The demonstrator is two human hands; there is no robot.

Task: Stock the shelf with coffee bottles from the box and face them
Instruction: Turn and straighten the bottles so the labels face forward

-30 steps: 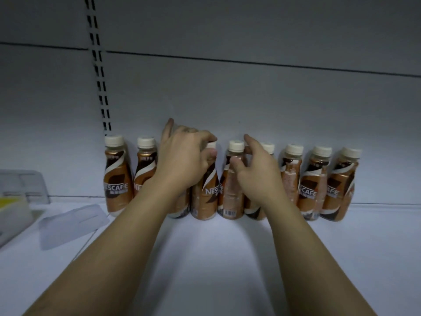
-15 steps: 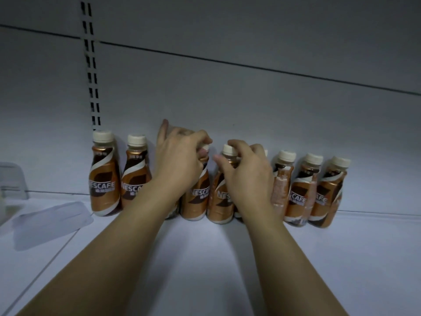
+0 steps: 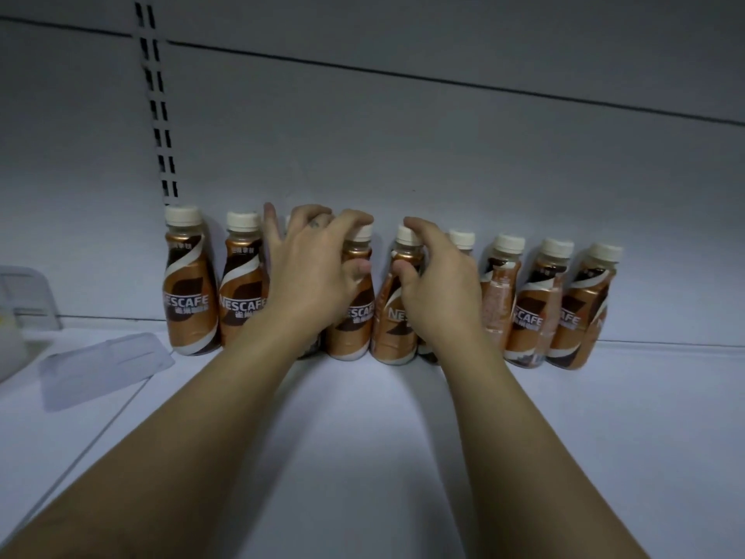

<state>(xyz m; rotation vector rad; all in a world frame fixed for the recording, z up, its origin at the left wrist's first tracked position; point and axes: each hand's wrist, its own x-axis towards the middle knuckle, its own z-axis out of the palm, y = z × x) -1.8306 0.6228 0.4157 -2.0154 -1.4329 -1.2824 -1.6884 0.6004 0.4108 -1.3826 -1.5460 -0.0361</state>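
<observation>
Several brown Nescafe coffee bottles with cream caps stand in a row against the back wall of a white shelf [image 3: 363, 457]. My left hand [image 3: 310, 276] grips the neck of the fourth bottle [image 3: 352, 328], its label facing forward. My right hand [image 3: 439, 288] grips the neck of the fifth bottle [image 3: 393, 328], which leans a little and shows "NES". A bottle behind each hand is mostly hidden. The two leftmost bottles [image 3: 187, 304] show their labels. One bottle [image 3: 498, 304] on the right shows its back print. The box is out of view.
A clear plastic divider [image 3: 103, 367] lies flat on the shelf at the left, near a clear plastic holder [image 3: 24, 292] at the left edge. A slotted upright strip [image 3: 159, 115] runs up the back wall. Open shelf surface lies in front of the row.
The fifth bottle has turned under my right hand from its barcode side to its label. The fourth bottle's label has come round to the front. The view has shifted slightly.
</observation>
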